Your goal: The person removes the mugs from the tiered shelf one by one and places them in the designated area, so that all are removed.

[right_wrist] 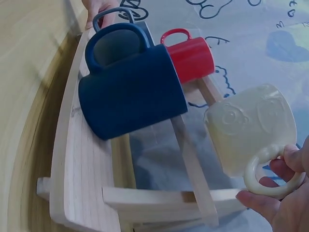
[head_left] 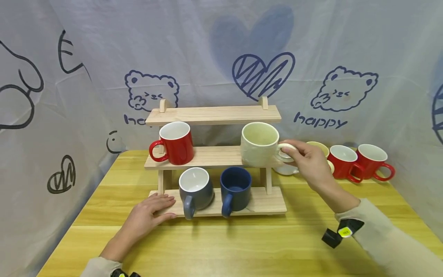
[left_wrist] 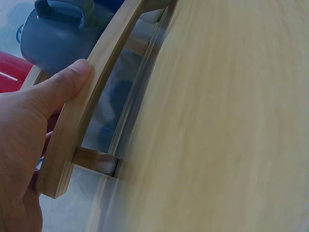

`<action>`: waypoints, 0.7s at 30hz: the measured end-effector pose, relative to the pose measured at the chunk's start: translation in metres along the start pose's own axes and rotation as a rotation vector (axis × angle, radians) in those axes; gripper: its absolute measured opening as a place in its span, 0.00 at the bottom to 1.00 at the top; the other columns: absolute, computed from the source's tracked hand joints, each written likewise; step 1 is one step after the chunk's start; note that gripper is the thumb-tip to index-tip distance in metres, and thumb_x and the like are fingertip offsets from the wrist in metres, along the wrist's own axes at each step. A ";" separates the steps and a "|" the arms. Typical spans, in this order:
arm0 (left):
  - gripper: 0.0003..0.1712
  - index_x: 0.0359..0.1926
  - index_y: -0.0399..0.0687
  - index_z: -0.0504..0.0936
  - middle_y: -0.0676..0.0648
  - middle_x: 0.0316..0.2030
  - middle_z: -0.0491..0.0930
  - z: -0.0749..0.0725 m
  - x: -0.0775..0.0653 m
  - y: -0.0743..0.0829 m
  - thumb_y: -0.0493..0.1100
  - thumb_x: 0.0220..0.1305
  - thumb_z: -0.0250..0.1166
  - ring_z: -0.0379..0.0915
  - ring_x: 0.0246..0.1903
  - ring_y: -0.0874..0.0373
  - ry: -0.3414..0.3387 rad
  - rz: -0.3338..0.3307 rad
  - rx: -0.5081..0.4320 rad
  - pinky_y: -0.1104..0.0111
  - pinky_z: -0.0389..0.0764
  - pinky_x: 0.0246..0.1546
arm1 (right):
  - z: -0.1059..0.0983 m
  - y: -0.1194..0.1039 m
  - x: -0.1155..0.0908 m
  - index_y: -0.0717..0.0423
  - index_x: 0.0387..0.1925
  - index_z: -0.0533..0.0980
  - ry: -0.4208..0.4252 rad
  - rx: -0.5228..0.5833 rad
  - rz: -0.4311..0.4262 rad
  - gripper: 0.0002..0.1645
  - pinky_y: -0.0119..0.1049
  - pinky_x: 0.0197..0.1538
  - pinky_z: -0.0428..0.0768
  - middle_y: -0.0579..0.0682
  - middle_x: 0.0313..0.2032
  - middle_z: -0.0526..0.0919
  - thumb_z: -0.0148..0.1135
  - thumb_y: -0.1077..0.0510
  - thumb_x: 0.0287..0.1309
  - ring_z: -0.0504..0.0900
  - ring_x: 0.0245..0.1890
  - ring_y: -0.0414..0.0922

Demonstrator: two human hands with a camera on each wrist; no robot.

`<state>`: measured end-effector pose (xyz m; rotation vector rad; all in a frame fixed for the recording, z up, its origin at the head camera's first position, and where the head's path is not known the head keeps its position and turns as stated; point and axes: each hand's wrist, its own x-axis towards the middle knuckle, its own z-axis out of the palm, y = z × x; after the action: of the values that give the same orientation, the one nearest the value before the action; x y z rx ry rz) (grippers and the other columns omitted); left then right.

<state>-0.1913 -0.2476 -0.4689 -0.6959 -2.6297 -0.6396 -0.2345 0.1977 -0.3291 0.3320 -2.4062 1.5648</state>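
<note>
My right hand [head_left: 313,163] pinches the handle of a cream mug [head_left: 259,148], thumb and fingers around it. This mug is at the right end of the rack's middle shelf [head_left: 216,156]; whether its base touches the wood I cannot tell. Raised relief marks its side in the right wrist view. My left hand [head_left: 145,211] rests on the left end of the bottom shelf [head_left: 266,198], thumb along the front edge [left_wrist: 89,72]. Beside it stand a grey-blue mug [head_left: 202,194] and a dark blue mug [head_left: 238,192], handles forward. A red mug [head_left: 181,148] occupies the middle shelf's left side.
Behind my right hand, on the wooden table [head_left: 207,246], are two red mugs [head_left: 340,159] [head_left: 370,157], a yellow mug [head_left: 320,146] and a partly hidden white item [head_left: 286,169]. The rack's top shelf [head_left: 214,114] spans above. A printed cloth [head_left: 207,50] hangs behind.
</note>
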 end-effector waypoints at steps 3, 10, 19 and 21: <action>0.26 0.52 0.49 0.86 0.51 0.51 0.83 -0.001 0.000 0.000 0.55 0.53 0.74 0.77 0.55 0.52 -0.007 -0.009 -0.006 0.54 0.68 0.66 | -0.008 0.001 -0.005 0.58 0.56 0.80 0.030 -0.032 -0.005 0.22 0.29 0.44 0.84 0.56 0.52 0.82 0.62 0.50 0.66 0.82 0.46 0.47; 0.26 0.51 0.50 0.86 0.52 0.50 0.84 0.000 0.000 -0.001 0.55 0.52 0.75 0.77 0.55 0.52 0.008 0.006 -0.003 0.55 0.68 0.66 | -0.028 0.004 -0.017 0.56 0.57 0.78 0.063 -0.097 0.033 0.25 0.28 0.44 0.84 0.53 0.53 0.81 0.60 0.46 0.66 0.81 0.47 0.44; 0.27 0.52 0.50 0.86 0.52 0.51 0.83 0.000 0.000 -0.001 0.56 0.53 0.73 0.76 0.56 0.52 -0.006 -0.010 -0.008 0.55 0.67 0.66 | -0.050 0.014 -0.032 0.57 0.59 0.78 0.119 -0.094 0.033 0.25 0.27 0.41 0.84 0.47 0.49 0.81 0.62 0.48 0.66 0.83 0.41 0.38; 0.27 0.52 0.50 0.86 0.52 0.51 0.83 0.000 0.000 0.000 0.56 0.54 0.73 0.76 0.56 0.51 -0.013 -0.015 -0.007 0.54 0.67 0.66 | -0.055 0.017 -0.035 0.58 0.59 0.78 0.137 -0.084 0.035 0.25 0.27 0.40 0.84 0.46 0.47 0.81 0.62 0.49 0.65 0.84 0.39 0.36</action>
<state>-0.1917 -0.2477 -0.4692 -0.6850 -2.6483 -0.6506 -0.2021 0.2562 -0.3336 0.1615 -2.3749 1.4461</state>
